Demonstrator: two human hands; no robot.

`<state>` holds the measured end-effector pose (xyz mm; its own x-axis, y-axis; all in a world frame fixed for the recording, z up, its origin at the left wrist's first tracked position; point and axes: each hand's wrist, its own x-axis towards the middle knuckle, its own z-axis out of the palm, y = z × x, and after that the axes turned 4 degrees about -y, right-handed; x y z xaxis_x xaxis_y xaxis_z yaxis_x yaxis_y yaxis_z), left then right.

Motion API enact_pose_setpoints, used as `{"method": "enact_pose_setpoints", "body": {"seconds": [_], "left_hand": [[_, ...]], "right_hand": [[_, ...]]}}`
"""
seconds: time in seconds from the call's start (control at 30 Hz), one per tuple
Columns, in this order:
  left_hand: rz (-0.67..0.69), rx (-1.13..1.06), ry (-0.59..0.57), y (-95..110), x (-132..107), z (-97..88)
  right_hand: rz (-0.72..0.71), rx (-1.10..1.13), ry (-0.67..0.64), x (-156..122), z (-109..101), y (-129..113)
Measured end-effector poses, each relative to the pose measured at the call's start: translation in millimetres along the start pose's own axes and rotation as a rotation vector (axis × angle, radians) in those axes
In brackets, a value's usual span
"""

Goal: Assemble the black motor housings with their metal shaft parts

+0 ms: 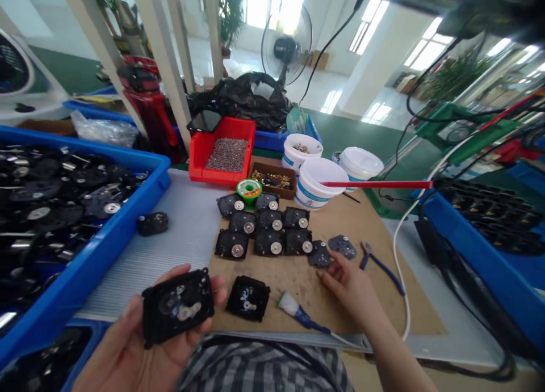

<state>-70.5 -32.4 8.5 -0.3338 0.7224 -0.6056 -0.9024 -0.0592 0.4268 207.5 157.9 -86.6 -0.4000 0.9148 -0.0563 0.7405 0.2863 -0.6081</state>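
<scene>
Cradling black housing (177,307) in left hand (128,355); tub (315,189) lettering blurred.

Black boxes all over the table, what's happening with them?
A person's left hand holds a black box, open side up. The right hand lies open on the brown mat, next to a small cover. A second box lies open beside a brush, and more boxes sit in rows behind. A blue bin at the left holds black parts.
</scene>
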Motion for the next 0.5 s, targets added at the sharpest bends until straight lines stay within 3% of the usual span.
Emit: {"method": "enact_pose_setpoints", "body": {"seconds": [0.2, 0.37, 0.5], "left_hand": [[0.104, 0.062, 0.063, 2, 1, 11.9], [0.060, 0.048, 0.033, -1, 2, 8.3], [0.055, 0.049, -0.010, -4, 1, 9.3]], "right_hand": [[0.118, 0.255, 0.019, -2, 5, -4], [0.180, 0.618, -0.023, -17, -6, -3], [0.256, 1.156, -0.037, -32, -14, -7]]}}
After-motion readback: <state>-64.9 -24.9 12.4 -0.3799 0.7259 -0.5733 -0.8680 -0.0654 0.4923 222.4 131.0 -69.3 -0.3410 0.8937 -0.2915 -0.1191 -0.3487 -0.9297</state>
